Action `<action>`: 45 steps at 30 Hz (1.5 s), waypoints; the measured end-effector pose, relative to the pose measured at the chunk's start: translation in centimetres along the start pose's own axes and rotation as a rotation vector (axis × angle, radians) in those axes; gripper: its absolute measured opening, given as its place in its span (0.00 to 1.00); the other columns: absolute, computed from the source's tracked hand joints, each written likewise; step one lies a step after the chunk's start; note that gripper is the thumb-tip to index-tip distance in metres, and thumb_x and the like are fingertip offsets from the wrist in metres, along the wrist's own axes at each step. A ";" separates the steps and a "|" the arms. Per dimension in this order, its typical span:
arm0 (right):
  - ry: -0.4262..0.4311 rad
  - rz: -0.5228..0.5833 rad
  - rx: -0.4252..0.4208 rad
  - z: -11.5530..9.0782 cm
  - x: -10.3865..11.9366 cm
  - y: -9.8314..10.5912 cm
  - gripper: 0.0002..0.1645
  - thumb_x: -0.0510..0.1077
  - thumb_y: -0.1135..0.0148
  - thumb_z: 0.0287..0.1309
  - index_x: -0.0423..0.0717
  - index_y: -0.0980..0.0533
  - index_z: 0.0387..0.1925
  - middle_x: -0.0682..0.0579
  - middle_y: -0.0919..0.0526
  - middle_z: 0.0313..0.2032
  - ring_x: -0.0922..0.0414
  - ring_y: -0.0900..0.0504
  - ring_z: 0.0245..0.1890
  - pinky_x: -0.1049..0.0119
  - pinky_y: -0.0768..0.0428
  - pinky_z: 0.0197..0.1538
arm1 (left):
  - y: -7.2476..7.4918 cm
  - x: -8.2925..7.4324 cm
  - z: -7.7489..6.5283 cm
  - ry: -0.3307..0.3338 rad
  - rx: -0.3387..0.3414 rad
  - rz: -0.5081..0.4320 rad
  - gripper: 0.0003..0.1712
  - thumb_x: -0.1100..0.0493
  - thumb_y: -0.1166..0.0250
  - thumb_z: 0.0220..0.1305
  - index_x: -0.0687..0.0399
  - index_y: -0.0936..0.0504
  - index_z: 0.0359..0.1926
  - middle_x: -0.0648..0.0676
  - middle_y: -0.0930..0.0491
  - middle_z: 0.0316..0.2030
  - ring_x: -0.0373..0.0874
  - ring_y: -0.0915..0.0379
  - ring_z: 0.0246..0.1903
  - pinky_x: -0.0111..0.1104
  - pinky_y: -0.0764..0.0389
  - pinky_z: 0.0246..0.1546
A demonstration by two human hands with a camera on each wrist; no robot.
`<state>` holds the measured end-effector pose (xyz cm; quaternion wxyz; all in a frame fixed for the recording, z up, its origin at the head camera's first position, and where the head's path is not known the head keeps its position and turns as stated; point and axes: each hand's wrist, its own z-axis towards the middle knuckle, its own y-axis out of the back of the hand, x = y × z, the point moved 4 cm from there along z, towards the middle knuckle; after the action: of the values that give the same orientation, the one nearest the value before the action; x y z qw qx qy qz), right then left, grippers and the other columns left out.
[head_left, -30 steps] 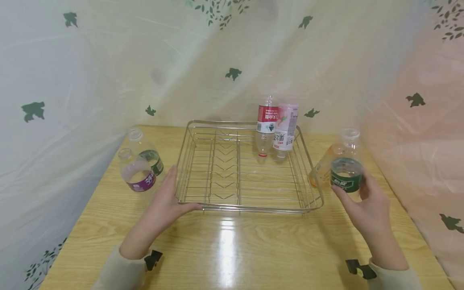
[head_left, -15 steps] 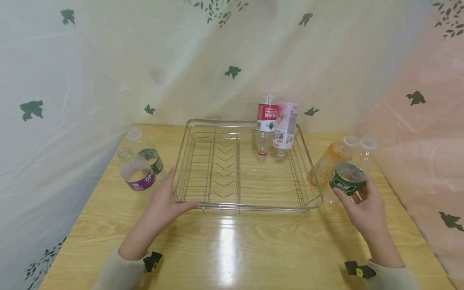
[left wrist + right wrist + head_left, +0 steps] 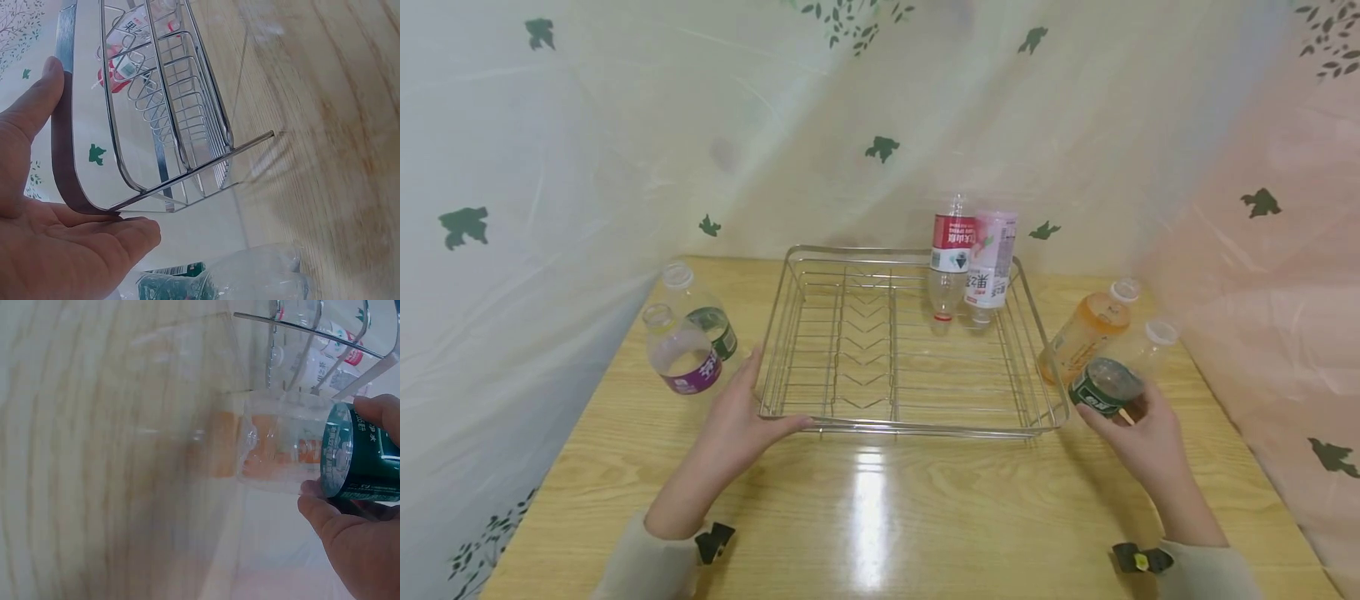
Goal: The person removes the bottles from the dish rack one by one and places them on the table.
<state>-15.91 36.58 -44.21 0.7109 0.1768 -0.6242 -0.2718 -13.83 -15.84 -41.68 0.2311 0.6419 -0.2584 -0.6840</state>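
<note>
My left hand [image 3: 737, 417] rests at the front left corner of a silver wire dish rack [image 3: 895, 429], thumb along the front rim and fingers along the left side. In the left wrist view the hand [image 3: 81, 244] touches the rim from both sides of the corner. My right hand [image 3: 1146, 433] grips a clear plastic bottle with a green label [image 3: 1105, 387], just right of the rack. The bottle leans, its neck pointing away to the right. In the right wrist view the thumb and fingers wrap the green label [image 3: 375, 456], and the clear base faces the wood.
A red-labelled bottle [image 3: 953, 242] and a pink-labelled bottle [image 3: 991, 258] stand upside down in the rack's back right. An orange bottle [image 3: 1086, 333] is behind the held one. Left of the rack stand a purple-labelled bottle [image 3: 688, 362] and a green-labelled one [image 3: 711, 325].
The right hand has tilted the green-labelled bottle, its neck swinging right and away, and moved it slightly left and nearer. The orange bottle now shows more. The left hand has stayed at the rack corner.
</note>
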 end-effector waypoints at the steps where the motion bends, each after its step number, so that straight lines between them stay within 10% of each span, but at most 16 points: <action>1: -0.002 -0.005 0.007 0.0 -0.1 -0.1 0.49 0.43 0.24 0.59 0.39 0.41 0.74 0.41 0.30 0.63 0.51 0.26 0.60 0.80 0.24 0.51 | 0.0 0.0 0.0 0.000 0.000 0.001 0.77 0.38 0.18 0.45 0.63 0.58 0.80 0.70 0.51 0.76 0.67 0.53 0.73 0.60 0.46 0.71; 7: -0.014 -0.026 0.046 0.1 -0.5 -0.3 0.51 0.47 0.25 0.60 0.39 0.43 0.75 0.37 0.30 0.64 0.35 0.29 0.62 0.77 0.24 0.53 | 0.0 0.0 0.0 0.006 0.002 0.011 0.76 0.37 0.19 0.45 0.65 0.57 0.80 0.70 0.51 0.76 0.68 0.53 0.73 0.60 0.47 0.71; 24: -0.022 0.025 0.054 0.0 0.0 -0.2 0.57 0.46 0.26 0.61 0.44 0.51 0.80 0.31 0.36 0.70 0.31 0.36 0.67 0.78 0.33 0.62 | 0.0 0.1 0.0 0.007 -0.004 0.004 0.76 0.37 0.18 0.45 0.64 0.55 0.80 0.69 0.49 0.76 0.68 0.51 0.72 0.61 0.45 0.70; 33: -0.052 0.051 -0.099 0.1 1.0 1.3 0.53 0.43 0.26 0.61 0.44 0.46 0.79 0.37 0.37 0.72 0.52 0.37 0.71 0.81 0.36 0.63 | 0.1 -0.1 -0.2 0.041 0.005 0.013 0.76 0.38 0.19 0.46 0.67 0.57 0.79 0.72 0.52 0.75 0.70 0.54 0.73 0.61 0.48 0.71; 45: -0.006 0.104 -0.103 0.5 4.8 3.3 0.54 0.39 0.27 0.61 0.54 0.47 0.80 0.47 0.44 0.77 0.55 0.46 0.75 0.76 0.44 0.70 | 0.2 -0.1 -0.1 0.050 0.006 0.025 0.76 0.37 0.19 0.47 0.67 0.57 0.79 0.72 0.52 0.75 0.71 0.54 0.72 0.61 0.47 0.70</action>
<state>-15.47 36.34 -38.41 0.7303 0.1067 -0.6197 -0.2669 -13.71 -15.91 -41.52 0.2442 0.6560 -0.2627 -0.6640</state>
